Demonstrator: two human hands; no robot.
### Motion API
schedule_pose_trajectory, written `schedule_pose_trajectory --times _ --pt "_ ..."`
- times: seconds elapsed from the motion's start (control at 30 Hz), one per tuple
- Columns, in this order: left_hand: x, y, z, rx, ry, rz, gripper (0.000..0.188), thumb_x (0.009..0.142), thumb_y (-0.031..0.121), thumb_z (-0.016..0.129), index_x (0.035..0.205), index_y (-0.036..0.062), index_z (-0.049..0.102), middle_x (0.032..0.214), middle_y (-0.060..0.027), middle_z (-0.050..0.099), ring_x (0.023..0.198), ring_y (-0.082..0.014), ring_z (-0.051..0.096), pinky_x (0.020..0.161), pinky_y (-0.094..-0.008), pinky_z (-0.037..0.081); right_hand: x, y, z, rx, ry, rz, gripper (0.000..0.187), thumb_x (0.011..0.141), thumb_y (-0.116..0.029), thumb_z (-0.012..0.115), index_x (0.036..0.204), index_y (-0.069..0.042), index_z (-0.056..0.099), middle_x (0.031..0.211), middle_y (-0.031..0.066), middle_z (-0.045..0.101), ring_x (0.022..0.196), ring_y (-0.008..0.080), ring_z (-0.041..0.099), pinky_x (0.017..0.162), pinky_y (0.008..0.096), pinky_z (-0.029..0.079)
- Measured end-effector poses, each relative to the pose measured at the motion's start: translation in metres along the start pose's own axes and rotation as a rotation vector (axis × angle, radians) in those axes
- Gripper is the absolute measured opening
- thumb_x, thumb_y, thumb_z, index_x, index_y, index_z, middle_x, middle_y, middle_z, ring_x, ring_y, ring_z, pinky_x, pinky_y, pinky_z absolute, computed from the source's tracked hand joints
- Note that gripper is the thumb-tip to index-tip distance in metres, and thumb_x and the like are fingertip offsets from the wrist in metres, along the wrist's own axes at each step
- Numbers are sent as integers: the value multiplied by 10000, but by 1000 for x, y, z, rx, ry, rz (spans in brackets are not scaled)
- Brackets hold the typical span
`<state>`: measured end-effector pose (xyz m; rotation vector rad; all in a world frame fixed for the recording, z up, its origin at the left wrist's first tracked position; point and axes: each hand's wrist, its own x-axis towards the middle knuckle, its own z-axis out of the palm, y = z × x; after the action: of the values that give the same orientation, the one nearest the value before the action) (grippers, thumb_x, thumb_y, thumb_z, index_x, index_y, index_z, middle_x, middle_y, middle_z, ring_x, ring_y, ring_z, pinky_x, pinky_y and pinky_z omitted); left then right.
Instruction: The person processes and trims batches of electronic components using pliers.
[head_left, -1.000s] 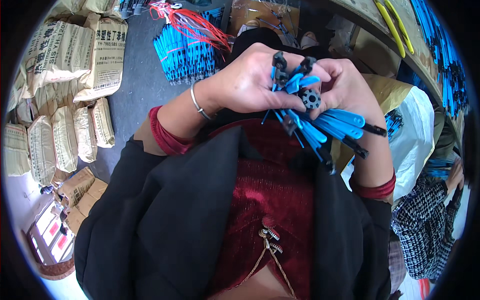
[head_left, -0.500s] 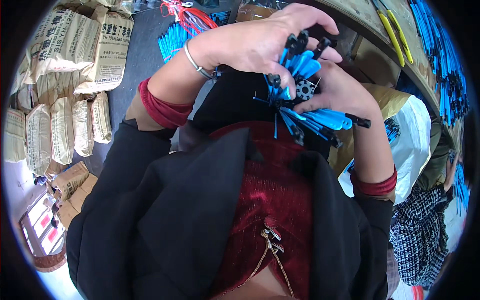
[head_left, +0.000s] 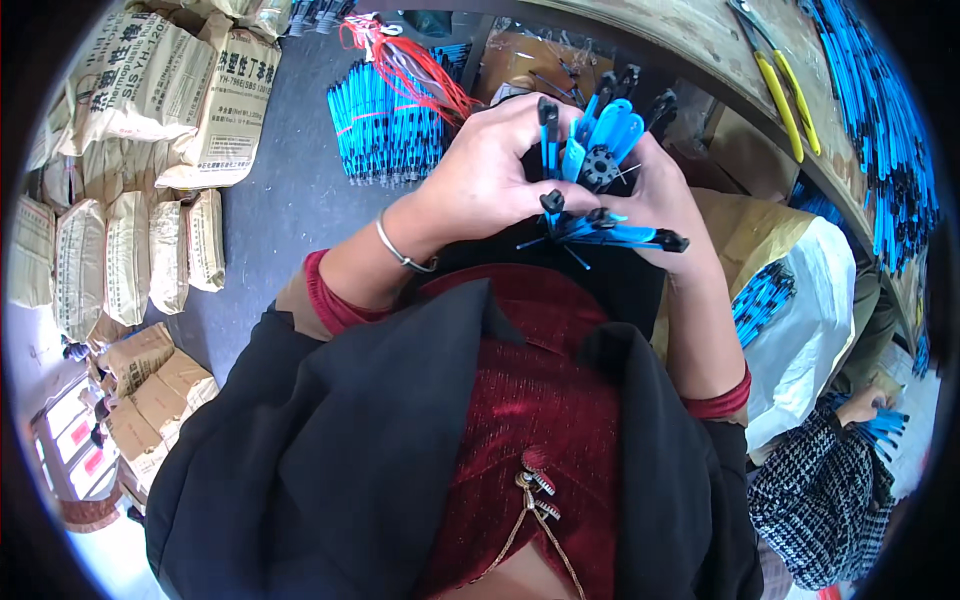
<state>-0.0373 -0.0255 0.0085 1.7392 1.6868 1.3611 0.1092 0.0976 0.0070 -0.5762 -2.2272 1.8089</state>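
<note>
Held up in front of my chest is a cluster of blue strips with black ends, fanned out around a round dark notched hub. My left hand closes on it from the left, thumb across the strips just below the hub. On the other side my right hand cups the cluster, its thumb near the lower strips. Some strips point up past the fingers; others stick out low, toward the right palm. The strips and the hands hide parts of my fingers.
A tied bundle of blue strips and red cords sit on the dark surface at left. Paper sacks line the far left. Yellow-handled cutters and more blue strips lie on the right bench. A white sack and another person's hand are at right.
My left hand has come down and left, its raised fingers now lower around the cluster. The lower strips have swung upward toward my right palm. At right, the other person's hand now shows with blue strips.
</note>
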Motion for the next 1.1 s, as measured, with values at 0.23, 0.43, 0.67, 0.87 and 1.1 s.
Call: schedule_pose_trajectory --times 0.23,0.43,0.67,0.87,1.1 --pt "4 -5 10 32 40 -119 432 571 198 809 911 53 585 850 -82 589 803 -225 577 718 -317 455 1 3 -3 -148 -23 -42 476 643 -117 702 1052 26 505 875 144 611 768 209 588 724 335 457" --pt "8 1 15 -81 128 -197 478 554 168 831 894 50 517 816 -39 571 782 -124 551 688 -271 444 4 2 -7 -199 -51 -11 493 636 -126 708 1057 25 502 885 145 610 764 208 581 734 327 456" --pt "7 -14 15 -229 25 -275 454 512 293 825 731 53 507 762 -89 538 748 -225 531 707 -336 427 4 -5 -7 -161 -80 14 518 614 -134 730 1056 18 507 910 162 602 804 227 586 771 323 451" --pt "10 -14 17 -165 66 -122 411 528 281 816 696 70 506 732 -70 539 739 -205 532 689 -332 420 -10 -13 0 -372 281 -15 527 591 -127 759 1044 3 520 829 130 594 729 243 577 717 326 463" --pt "8 -12 17 -273 12 -262 344 554 264 792 640 71 520 669 -42 545 703 -202 539 659 -337 420 -21 -11 -5 -424 160 148 411 607 -94 750 970 -5 580 735 87 579 597 177 546 580 291 461"
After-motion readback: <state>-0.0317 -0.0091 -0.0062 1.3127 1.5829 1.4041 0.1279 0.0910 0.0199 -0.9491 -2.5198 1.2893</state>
